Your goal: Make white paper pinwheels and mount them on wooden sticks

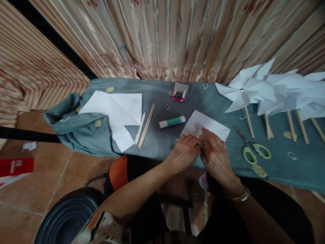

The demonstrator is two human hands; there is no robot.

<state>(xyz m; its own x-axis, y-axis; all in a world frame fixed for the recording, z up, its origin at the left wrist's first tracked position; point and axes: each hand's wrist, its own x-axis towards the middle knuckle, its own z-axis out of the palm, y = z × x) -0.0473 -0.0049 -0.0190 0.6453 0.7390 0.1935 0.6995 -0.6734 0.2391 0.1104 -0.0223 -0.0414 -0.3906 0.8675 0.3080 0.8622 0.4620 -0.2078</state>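
Note:
A square white sheet of paper (206,121), with fold or cut lines near its right corner, lies on the cloth-covered table. My left hand (186,149) has its fingers curled over the sheet's near edge. Against it, my right hand (215,154) presses its fingers together on the same near corner, a bracelet round the wrist. The fingers hide that corner. Just left of the paper lies a glue stick (172,122), capped and on its side. Scissors with green handles (256,152) rest open to the right of my right hand.
Behind the paper stands an open red box of small dark pins (179,95). Wooden sticks (146,126), a white pencil-like stick (140,128) and white paper sheets (124,105) lie left. Several paper pinwheels (250,89) line the right. A striped curtain (162,40) hangs behind the table.

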